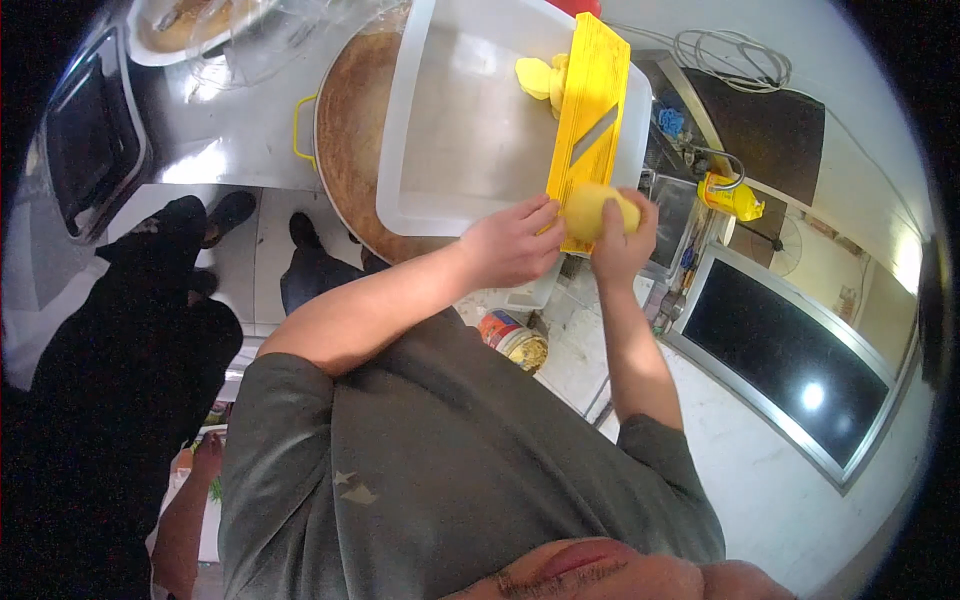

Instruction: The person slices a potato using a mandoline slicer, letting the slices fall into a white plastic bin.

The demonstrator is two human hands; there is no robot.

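Observation:
My left hand (517, 244) grips the near end of a yellow mandoline slicer (592, 82), its fingers at the left edge. The slicer lies tilted across the right part of a white plastic tub (391, 165), with its slanted metal blade (595, 135) uppermost. In my right hand (628, 236) is a peeled potato (596, 211), slightly blurred, over the slicer's near end, on my side of the blade. Several pale yellow potato slices (534, 78) are in the tub, beside and partly behind the slicer's far left edge.
Beneath the tub is a large round brown pan (352, 135) with a yellow handle (302, 129). A bucket of peelings (521, 345) stands below my arms. To the right are a faucet (731, 161) and a yellow bottle (727, 196). Another person in black (127, 360) stands at left.

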